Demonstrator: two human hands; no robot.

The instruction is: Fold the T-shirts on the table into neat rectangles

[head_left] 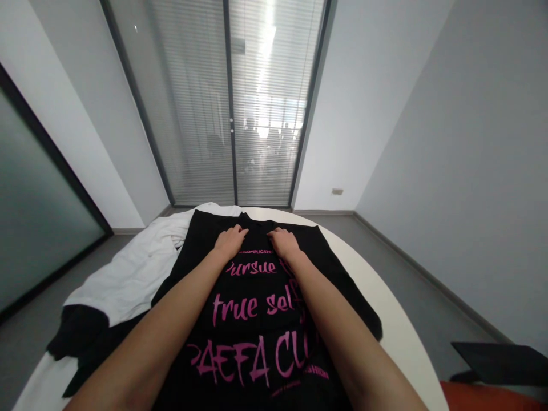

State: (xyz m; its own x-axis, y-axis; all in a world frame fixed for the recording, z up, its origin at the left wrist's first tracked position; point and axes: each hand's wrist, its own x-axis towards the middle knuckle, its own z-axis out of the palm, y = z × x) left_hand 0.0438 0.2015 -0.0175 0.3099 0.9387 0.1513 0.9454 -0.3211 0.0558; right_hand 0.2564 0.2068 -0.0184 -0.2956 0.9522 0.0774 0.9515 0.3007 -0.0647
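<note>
A black T-shirt (252, 288) with pink lettering lies spread on the table, its collar at the far end. Just below the collar, on the left of the chest, rests my left hand (231, 241), its fingers lying on the cloth. My right hand (284, 242) touches the shirt on the other side of the chest, fingers slightly bent over the fabric. Neither hand shows a clear grip. My forearms cover part of the lettering and the shirt's sides.
White and black clothing (128, 274) lies heaped on the left of the round white table (385, 285). A black and orange object (500, 362), perhaps a chair, stands at the lower right. Beyond the table are a glass partition with blinds (269, 85) and grey walls.
</note>
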